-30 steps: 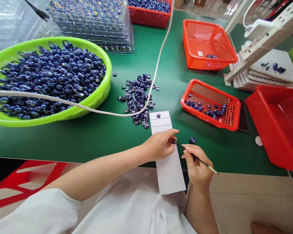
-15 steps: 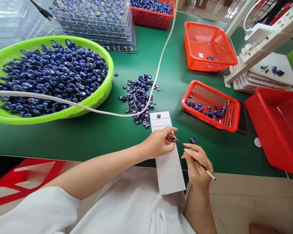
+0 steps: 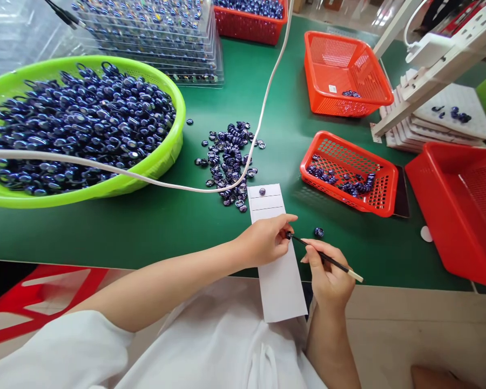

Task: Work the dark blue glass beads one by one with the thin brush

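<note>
Between the thumb and fingers of my left hand [image 3: 263,241] is a small dark shiny bead [image 3: 289,235], mostly covered by the fingertips. My right hand [image 3: 330,270] is closed round a thin black brush-like stick [image 3: 338,263] with a pale end; its tip touches or nearly touches the bead. Under my left hand lies a long white paper strip [image 3: 283,292], lined near its top, with one dark bead [image 3: 262,191] on it. Another dark bead piece [image 3: 318,232] rests on the green table above my right hand. A loose pile of dark beads [image 3: 230,162] spreads beyond the paper.
A white cable [image 3: 178,187] crosses the green table [image 3: 162,232]. At left stands a green basket [image 3: 180,124] heaped with dark looped pieces. Red baskets [image 3: 348,208] [image 3: 348,105] and a red bin [image 3: 441,216] stand at right. Clear trays [image 3: 202,81] are stacked at the back.
The stick in my right hand has turned slightly, its dark shaft now reaching the bead and its pale end farther right. My left hand has barely moved. The whole view has shifted slightly.
</note>
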`<state>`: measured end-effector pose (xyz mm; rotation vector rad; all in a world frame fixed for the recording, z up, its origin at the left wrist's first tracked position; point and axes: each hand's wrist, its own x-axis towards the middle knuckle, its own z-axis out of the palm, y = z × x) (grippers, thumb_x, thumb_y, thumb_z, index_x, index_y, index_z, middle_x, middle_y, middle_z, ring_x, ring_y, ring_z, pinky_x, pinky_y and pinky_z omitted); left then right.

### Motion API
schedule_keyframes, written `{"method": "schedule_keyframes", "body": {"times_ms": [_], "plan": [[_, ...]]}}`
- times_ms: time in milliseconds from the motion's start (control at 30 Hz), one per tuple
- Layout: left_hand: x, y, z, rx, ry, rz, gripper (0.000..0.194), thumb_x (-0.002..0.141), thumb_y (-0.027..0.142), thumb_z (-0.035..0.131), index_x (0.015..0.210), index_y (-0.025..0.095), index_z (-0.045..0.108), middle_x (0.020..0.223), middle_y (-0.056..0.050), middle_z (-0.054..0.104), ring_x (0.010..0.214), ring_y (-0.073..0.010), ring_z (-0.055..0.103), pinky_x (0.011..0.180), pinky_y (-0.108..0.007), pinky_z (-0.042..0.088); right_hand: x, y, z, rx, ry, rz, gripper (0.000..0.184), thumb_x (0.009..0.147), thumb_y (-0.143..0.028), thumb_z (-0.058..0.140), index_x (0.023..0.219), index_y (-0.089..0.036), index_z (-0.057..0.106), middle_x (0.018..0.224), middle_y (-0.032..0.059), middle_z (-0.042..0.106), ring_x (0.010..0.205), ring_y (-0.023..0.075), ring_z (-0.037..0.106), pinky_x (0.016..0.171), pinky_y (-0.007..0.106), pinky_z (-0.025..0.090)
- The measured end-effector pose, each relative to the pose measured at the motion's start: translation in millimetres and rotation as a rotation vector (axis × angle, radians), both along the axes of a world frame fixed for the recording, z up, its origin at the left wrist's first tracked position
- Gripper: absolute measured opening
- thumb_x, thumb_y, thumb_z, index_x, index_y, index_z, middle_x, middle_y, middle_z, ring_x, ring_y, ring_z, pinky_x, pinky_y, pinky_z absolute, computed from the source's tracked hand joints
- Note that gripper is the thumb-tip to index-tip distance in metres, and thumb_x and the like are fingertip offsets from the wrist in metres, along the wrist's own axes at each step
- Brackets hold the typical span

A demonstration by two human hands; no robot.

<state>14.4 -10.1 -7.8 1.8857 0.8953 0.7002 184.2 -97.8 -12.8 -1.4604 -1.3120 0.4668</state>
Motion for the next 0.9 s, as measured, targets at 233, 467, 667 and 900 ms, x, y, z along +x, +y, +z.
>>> {"method": "schedule_keyframes", "body": {"times_ms": [233, 467, 667, 900], "plan": [[2, -1, 0.3, -0.003, 0.016, 0.025, 0.051, 0.077, 0.009, 0.055, 0.127, 0.019, 0.053, 0.1, -0.004, 0.072, 0.082, -0.0145, 0.07, 0.082, -0.029, 0.059, -4, 1, 1.0, -0.042, -0.011, -0.064, 0.009, 0.089, -0.025, 0.068, 0.096, -0.021, 0.073, 0.094, 0.0034, 0.074, 0.056, 0.0112, 0.063, 0.056, 0.026, 0.054], [3, -2, -1.3, -0.031, 0.014, 0.027, 0.05, 0.078, 0.01, 0.056, 0.127, 0.017, 0.054, 0.1, -0.005, 0.073, 0.08, -0.0141, 0.07, 0.079, -0.028, 0.06, -6, 1, 4.3, -0.069, 0.005, -0.096, 0.009, 0.089, -0.028, 0.069, 0.092, -0.02, 0.073, 0.091, 0.004, 0.073, 0.054, 0.0109, 0.061, 0.052, 0.025, 0.052], [-9, 7, 10.8, 0.14, 0.052, 0.087, 0.043, 0.08, 0.009, 0.055, 0.122, 0.016, 0.059, 0.101, -0.006, 0.072, 0.08, -0.0148, 0.069, 0.082, -0.03, 0.059, -9, 7, 7.0, 0.07, 0.342, -0.258, 0.01, 0.085, -0.026, 0.072, 0.083, -0.018, 0.067, 0.083, 0.0034, 0.072, 0.048, 0.0104, 0.058, 0.049, 0.027, 0.05], [-53, 36, 30.9, 0.518, 0.471, 0.394, 0.038, 0.081, 0.002, 0.047, 0.112, 0.01, 0.068, 0.121, -0.019, 0.063, 0.123, -0.0348, 0.054, 0.105, -0.058, 0.045, 1, 12, 6.9, 0.271, 0.646, -0.455, 0.013, 0.085, -0.025, 0.071, 0.082, -0.019, 0.059, 0.077, 0.001, 0.07, 0.047, 0.0104, 0.057, 0.047, 0.025, 0.044]]}}
